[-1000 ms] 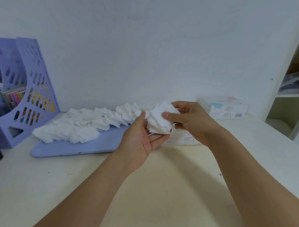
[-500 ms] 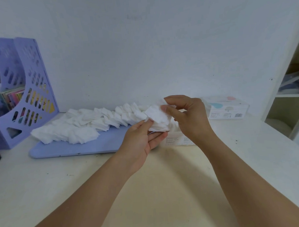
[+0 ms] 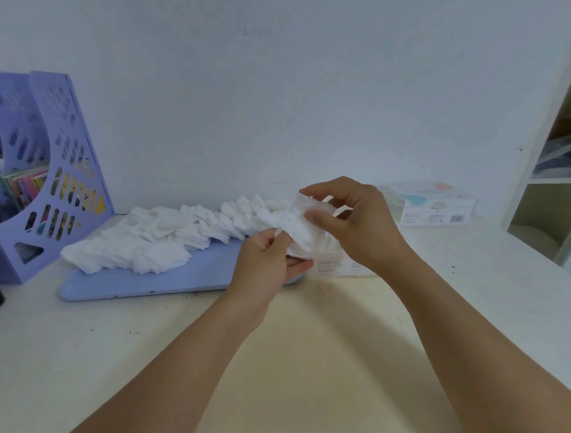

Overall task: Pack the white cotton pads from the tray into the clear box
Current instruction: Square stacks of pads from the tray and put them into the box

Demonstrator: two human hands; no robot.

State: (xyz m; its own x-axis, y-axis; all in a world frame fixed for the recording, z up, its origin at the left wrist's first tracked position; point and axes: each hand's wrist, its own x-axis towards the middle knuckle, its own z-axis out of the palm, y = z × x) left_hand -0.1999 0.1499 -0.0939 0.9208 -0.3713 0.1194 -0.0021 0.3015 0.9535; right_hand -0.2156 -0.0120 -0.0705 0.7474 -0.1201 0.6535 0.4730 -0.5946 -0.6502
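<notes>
- Where it carries everything listed, the pale cream surface runs back to a plain white wall; its near half, under the forearms, is the widest room for moving.
- Lilac perforated plastic file rack, far left against the wall, holding coloured papers; it closes off the tray's left end.
- Flat lilac plastic tray, lying lengthwise with its front edge towards the person; a bare strip shows along that edge.
- Loose white square cotton pads, heaped in an overlapping row along the tray's back half, so most are not yet packed.
- Printed white carton, at the wall to the right, well apart from the tray.
- Clear plastic box, just beside the tray's right end and mostly hidden behind the hands; placed there, by my judgement, to keep each transfer short. How full it is cannot be told.
- Right hand, thumb and curled fingers pinching the upper side of a small white bunch of pads, above the box.
- Left hand, fingers curled round the same bunch from below, apparently squaring it to fit the box walls.
- Dark object, left edge, too cropped to identify.
</notes>
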